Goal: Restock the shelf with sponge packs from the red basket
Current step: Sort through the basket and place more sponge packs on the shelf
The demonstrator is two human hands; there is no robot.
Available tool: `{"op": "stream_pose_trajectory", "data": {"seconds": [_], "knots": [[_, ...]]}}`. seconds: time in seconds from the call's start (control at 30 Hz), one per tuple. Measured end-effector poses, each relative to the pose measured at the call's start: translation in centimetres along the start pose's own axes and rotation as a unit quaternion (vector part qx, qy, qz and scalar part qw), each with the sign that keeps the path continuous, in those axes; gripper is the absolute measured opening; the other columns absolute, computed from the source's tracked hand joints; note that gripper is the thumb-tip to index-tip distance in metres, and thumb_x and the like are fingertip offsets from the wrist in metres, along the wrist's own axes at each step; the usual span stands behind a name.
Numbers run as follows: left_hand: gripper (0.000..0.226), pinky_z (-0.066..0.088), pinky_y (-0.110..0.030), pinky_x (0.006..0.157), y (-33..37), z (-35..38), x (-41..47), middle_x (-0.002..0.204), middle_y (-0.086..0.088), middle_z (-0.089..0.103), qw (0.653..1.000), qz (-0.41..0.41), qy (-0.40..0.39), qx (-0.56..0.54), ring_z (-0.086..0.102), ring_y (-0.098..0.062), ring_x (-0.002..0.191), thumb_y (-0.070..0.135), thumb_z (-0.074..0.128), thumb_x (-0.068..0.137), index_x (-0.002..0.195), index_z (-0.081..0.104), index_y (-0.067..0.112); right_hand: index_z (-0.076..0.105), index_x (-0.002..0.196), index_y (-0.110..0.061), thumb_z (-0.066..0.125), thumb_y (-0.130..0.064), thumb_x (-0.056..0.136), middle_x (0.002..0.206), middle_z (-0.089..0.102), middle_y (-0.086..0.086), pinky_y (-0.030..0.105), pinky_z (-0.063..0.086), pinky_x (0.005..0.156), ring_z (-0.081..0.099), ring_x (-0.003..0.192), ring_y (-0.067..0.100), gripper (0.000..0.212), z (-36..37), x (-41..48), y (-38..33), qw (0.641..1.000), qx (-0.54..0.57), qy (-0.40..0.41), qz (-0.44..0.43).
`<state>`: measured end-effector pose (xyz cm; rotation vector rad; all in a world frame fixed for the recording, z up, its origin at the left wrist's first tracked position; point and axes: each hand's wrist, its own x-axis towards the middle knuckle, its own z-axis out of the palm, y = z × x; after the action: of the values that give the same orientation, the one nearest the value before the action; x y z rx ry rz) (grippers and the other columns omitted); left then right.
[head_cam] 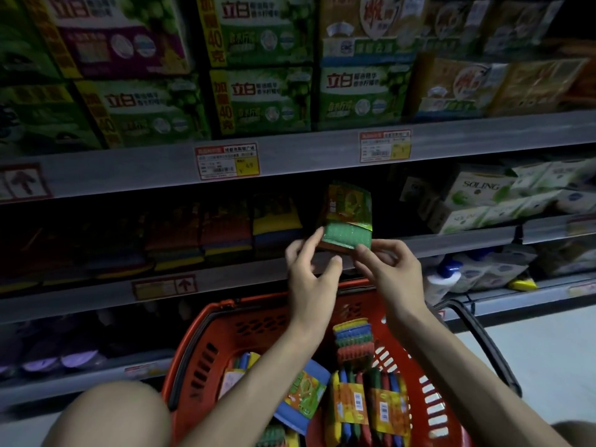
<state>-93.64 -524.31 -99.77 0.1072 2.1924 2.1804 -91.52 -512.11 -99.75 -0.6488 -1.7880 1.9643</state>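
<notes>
l hand (310,275) + r hand (395,271) bare; forearms (258,380) bare to frame edge; bare knee (109,416) btm left.

The pack's (346,217) lower edge was hidden behind the fingers of the left hand (311,272) and right hand (392,269). Both forearms covered part of the basket (225,330), whose near side ran off the bottom edge. Print on the price tags (226,161) was too small to read. Stacks (200,237) on the dark shelf were too dim to tell apart. The top boxes (258,24) were cut off by the upper edge.
</notes>
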Motion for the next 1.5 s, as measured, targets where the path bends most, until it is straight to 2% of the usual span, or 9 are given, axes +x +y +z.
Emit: {"op": "stream_pose_trajectory", "data": {"seconds": [0.1,0.3,0.47,0.6,0.77,0.87,1.03,1.2,1.5], "knots": [[0.057,0.033,-0.008,0.101,-0.2,0.0,0.0,0.148,0.015,0.035,1.000,-0.016,-0.001,0.017,0.041,-0.007,0.139,0.015,0.064,0.099,0.150,0.046,0.032,0.068,0.104,-0.008,0.079,-0.014,0.089,0.100,0.076,0.013,0.040,0.061,0.091,0.076,0.095,0.024,0.019,0.4,0.6,0.6,1.000,-0.017,0.001,-0.009],[0.066,0.035,-0.037,0.121,-0.6,0.1,-0.3,0.162,0.005,0.035,0.998,-0.056,0.003,0.002,0.035,-0.013,0.148,0.014,0.063,0.099,0.156,0.036,0.035,0.068,0.101,-0.015,0.080,-0.024,0.089,0.098,0.071,0.000,0.013,0.053,0.072,0.067,0.091,0.006,0.019,1.1,1.4,1.2,0.992,-0.107,0.017,-0.063],[0.065,0.040,-0.035,0.116,-0.3,0.2,-0.3,0.156,-0.002,0.046,0.998,-0.057,0.013,-0.024,0.046,-0.006,0.133,0.008,0.060,0.100,0.156,0.038,0.031,0.064,0.097,-0.015,0.078,-0.020,0.091,0.094,0.068,-0.005,0.006,0.047,0.069,0.062,0.083,-0.011,0.016,1.4,2.4,1.5,0.988,-0.127,0.015,-0.089],[0.064,0.045,-0.014,0.099,0.1,0.4,-0.4,0.138,0.010,0.056,0.997,-0.068,-0.002,-0.046,0.054,0.012,0.113,0.003,0.054,0.101,0.157,0.037,0.029,0.066,0.100,-0.013,0.077,-0.022,0.092,0.097,0.071,0.001,0.017,0.050,0.079,0.066,0.092,0.008,0.017,1.2,3.2,1.4,0.988,-0.126,0.013,-0.094],[0.064,0.042,-0.022,0.100,0.2,0.3,-0.2,0.112,0.031,0.049,0.992,-0.102,0.005,-0.069,0.053,-0.006,0.129,0.000,0.052,0.102,0.159,0.032,0.021,0.070,0.104,-0.014,0.076,-0.024,0.092,0.100,0.073,-0.004,0.017,0.048,0.082,0.067,0.100,0.008,0.017,1.2,3.2,1.6,0.987,-0.139,0.000,-0.080],[0.064,0.043,-0.018,0.096,0.2,0.2,-0.2,0.116,0.027,0.050,0.991,-0.117,-0.001,-0.069,0.053,-0.006,0.127,0.000,0.052,0.102,0.159,0.031,0.021,0.071,0.109,-0.018,0.075,-0.021,0.092,0.102,0.074,-0.007,0.021,0.050,0.083,0.068,0.102,0.006,0.017,1.4,3.0,1.6,0.988,-0.136,-0.021,-0.063],[0.065,0.042,-0.019,0.094,0.0,0.2,-0.2,0.115,0.025,0.057,0.991,-0.122,-0.004,-0.057,0.056,0.008,0.107,0.005,0.053,0.103,0.160,0.030,0.025,0.072,0.106,-0.033,0.071,-0.027,0.084,0.103,0.077,-0.005,0.047,0.057,0.096,0.072,0.103,0.018,0.022,1.4,3.0,1.2,0.989,-0.132,-0.058,-0.044],[0.064,0.043,-0.008,0.080,0.6,0.3,-0.3,0.141,-0.004,0.060,0.988,-0.139,0.002,-0.067,0.057,-0.009,0.120,0.008,0.053,0.103,0.160,0.030,0.027,0.072,0.114,-0.026,0.069,-0.029,0.081,0.103,0.077,-0.007,0.050,0.057,0.095,0.072,0.099,0.015,0.033,1.7,2.7,0.6,0.986,-0.137,-0.083,-0.046],[0.060,0.043,-0.021,0.094,1.2,0.0,-0.3,0.137,-0.003,0.061,0.988,-0.134,0.024,-0.076,0.057,-0.019,0.130,0.009,0.054,0.104,0.158,0.035,0.024,0.070,0.112,-0.024,0.071,-0.019,0.084,0.098,0.076,-0.004,0.055,0.058,0.090,0.072,0.093,0.017,0.029,1.5,2.8,0.7,0.987,-0.122,-0.099,-0.038]]}}
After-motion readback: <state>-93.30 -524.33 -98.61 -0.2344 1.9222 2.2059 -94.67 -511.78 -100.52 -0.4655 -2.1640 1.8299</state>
